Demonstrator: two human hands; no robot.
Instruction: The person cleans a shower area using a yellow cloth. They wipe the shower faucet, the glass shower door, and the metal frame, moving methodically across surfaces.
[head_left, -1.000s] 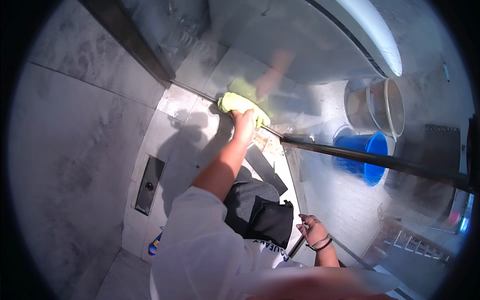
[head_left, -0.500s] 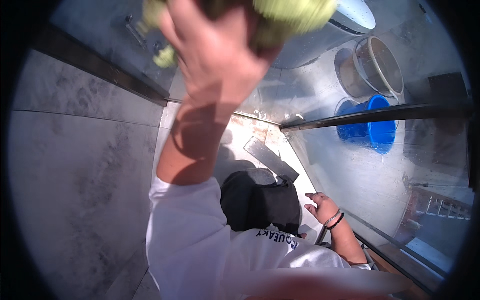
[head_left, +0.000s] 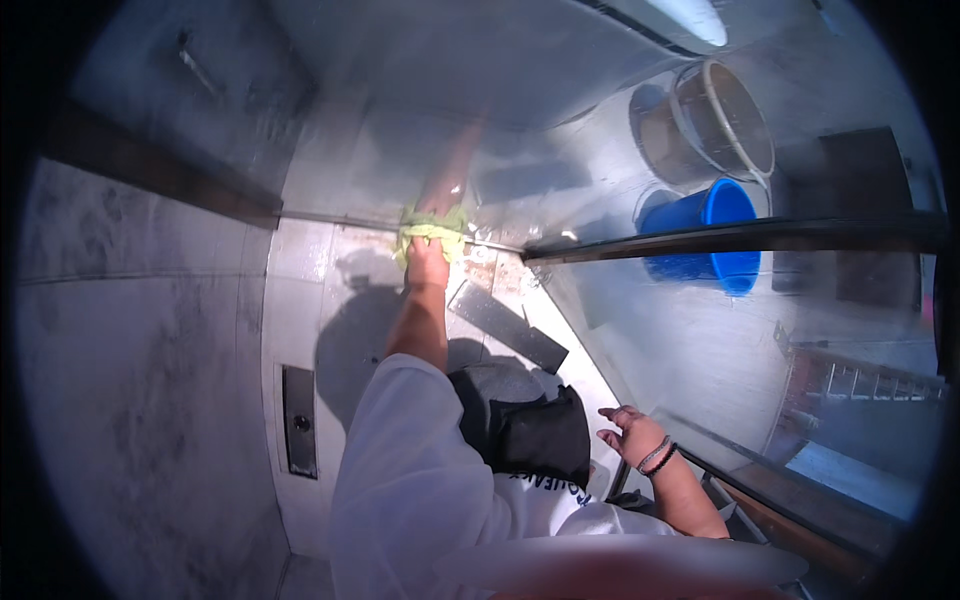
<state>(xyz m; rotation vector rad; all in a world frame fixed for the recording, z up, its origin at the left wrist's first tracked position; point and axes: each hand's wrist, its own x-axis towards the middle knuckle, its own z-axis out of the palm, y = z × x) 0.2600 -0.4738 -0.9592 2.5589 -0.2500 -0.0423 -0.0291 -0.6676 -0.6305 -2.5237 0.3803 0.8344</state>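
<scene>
My left hand (head_left: 428, 268) is stretched out and closed on a yellow-green cloth (head_left: 437, 222), pressed low against a glass panel (head_left: 400, 140). The glass mirrors part of the cloth and my forearm. The cloth bunches over my fingertips at the panel's bottom edge. At my right side, my right hand (head_left: 637, 440) is held in the air with its fingers apart and nothing in it. Two bracelets circle that wrist.
Behind glass at the right stand a blue bucket (head_left: 735, 240) and a beige bucket (head_left: 735, 120). A dark metal frame bar (head_left: 700, 238) crosses there. A grey flat strip (head_left: 505, 325) lies on the floor before me. A dark plate (head_left: 299, 425) sits low at left.
My left hand has come down with the cloth, from high and close up to the glass's bottom edge. My right hand has hardly moved.
</scene>
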